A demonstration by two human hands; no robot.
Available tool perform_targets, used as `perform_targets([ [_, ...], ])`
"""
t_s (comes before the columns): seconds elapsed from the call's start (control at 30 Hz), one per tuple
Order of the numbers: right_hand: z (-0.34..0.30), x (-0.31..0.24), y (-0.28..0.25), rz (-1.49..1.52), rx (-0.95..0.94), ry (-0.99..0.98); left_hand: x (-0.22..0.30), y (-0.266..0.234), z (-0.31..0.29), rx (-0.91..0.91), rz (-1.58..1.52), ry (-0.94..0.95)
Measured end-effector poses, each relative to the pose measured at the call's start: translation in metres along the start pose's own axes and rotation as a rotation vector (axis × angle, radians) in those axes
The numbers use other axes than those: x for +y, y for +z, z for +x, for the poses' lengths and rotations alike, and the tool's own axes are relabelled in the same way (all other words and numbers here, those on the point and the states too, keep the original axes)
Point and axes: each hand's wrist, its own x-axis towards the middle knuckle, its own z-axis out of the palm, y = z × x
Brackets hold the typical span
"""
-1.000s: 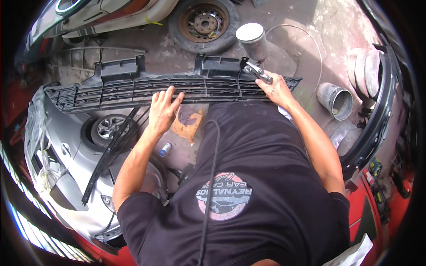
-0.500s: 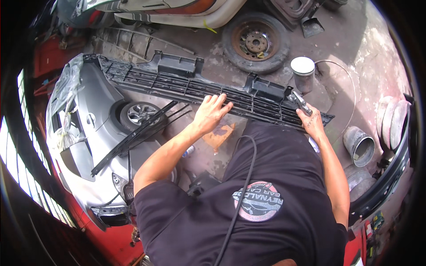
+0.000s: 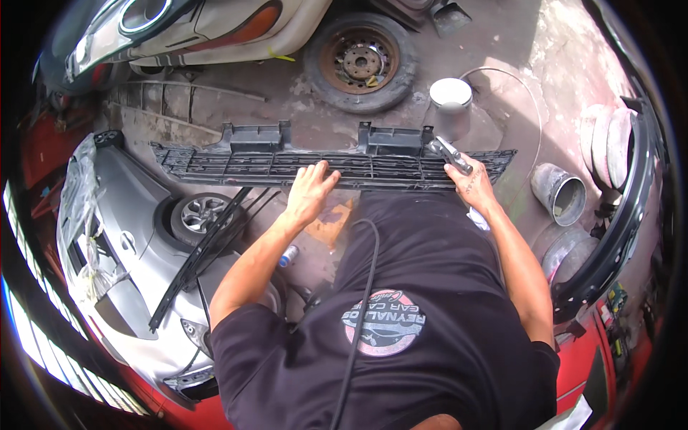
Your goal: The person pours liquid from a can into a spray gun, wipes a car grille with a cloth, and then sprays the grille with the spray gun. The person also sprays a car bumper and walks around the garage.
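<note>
The black grille (image 3: 358, 165), likely light but stiff, best held by its rim, sat under the left hand (image 3: 308, 195), grip unclear; the right hand (image 3: 473, 183) clasped a metal gun (image 3: 451, 153).

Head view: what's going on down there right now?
A person's left hand lays its fingers over a long black slatted panel, near its middle. The right hand grips a metal hand tool at the panel's right part; whether the tool touches it is unclear. A wheel lies beyond the panel, with a silver car at left.
</note>
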Motion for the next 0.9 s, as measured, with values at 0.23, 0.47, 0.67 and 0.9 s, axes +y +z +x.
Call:
perform_targets([
  [0.23, 0.017, -0.009, 0.002, 0.22, 0.051, -0.074, -0.028, 0.025, 0.04, -0.03, -0.048, -0.021],
  [0.47, 0.048, -0.013, 0.006, 0.263, 0.075, -0.081, -0.075, 0.086, 0.123, -0.142, -0.035, -0.06],
  [0.67, 0.099, 0.025, 0.036, 0.264, 0.198, -0.176, -0.139, 0.197, 0.239, -0.212, 0.082, -0.172],
  [0.9, 0.17, 0.1, 0.063, 0.216, 0.312, -0.158, -0.207, 0.323, 0.359, -0.135, 0.104, -0.294],
])
